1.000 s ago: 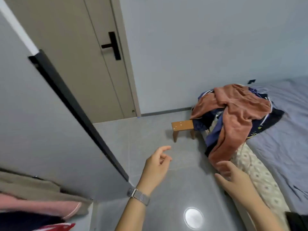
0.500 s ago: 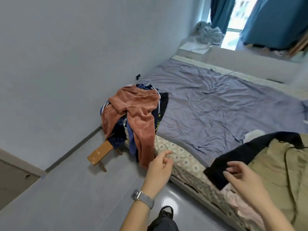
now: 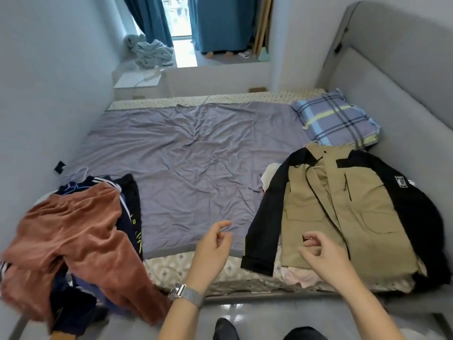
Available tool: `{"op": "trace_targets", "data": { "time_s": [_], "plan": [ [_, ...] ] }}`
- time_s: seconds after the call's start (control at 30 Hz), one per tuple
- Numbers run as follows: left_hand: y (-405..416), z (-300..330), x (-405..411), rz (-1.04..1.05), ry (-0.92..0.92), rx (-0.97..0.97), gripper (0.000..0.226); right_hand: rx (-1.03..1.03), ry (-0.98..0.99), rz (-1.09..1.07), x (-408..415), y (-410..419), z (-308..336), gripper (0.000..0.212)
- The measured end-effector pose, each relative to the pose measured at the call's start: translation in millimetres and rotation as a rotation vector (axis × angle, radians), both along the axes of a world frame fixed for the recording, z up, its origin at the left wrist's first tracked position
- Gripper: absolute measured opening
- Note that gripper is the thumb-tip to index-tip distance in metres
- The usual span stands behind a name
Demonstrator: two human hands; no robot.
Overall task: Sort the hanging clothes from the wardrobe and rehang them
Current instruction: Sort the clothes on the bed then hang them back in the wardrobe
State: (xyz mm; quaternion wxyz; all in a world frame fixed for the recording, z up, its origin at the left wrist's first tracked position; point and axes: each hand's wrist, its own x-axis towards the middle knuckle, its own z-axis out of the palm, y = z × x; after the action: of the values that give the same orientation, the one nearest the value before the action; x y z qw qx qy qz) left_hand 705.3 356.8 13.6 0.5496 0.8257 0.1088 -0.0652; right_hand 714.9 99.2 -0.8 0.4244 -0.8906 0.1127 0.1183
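Left hand: the left hand (image 3: 212, 244) hangs over the near edge of the bed (image 3: 196, 153) with fingers loosely curled and nothing in them, a watch (image 3: 187, 293) on its wrist.
Right hand: the right hand (image 3: 323, 253) hovers just above the lower front of the jacket (image 3: 343, 207), fingers half bent and empty, probably poised to pick it up.
Jacket: tan with black sleeves, it lies flat and face up on the right side of the bed, over paler garments; a hanger hook seems to show at its collar.
Other pile: rust-coloured trousers (image 3: 73, 236) top a heap of dark clothes (image 3: 127, 192) at the left corner, one leg trailing off the edge; likely a separate sorted group.
Pillow: a checked pillow (image 3: 338, 121) sits beyond the jacket.
Stage: the clothes appear to be out of the wardrobe and split in two heaps; rehanging seems not yet begun.
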Motion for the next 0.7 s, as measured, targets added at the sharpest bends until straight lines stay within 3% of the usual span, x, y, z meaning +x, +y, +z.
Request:
{"op": "trace_targets", "data": {
  "time_s": [0.4, 0.53, 0.7],
  "plan": [
    [-150.0, -48.6, 122.3, -0.109, 0.161, 0.000, 0.024, 0.034, 0.198, -0.196, 94.9, -170.3, -68.7, 0.034],
    [-234.5, -76.0, 186.7, -0.004, 0.202, 0.030, 0.030, 0.095, 0.275, -0.138, 178.7, -237.4, -93.8, 0.036],
    [-332.3, -94.5, 275.0, -0.016, 0.172, 0.064, 0.029, 0.014, 0.181, -0.020, 298.9, -315.1, -100.8, 0.031]
  ]
}}
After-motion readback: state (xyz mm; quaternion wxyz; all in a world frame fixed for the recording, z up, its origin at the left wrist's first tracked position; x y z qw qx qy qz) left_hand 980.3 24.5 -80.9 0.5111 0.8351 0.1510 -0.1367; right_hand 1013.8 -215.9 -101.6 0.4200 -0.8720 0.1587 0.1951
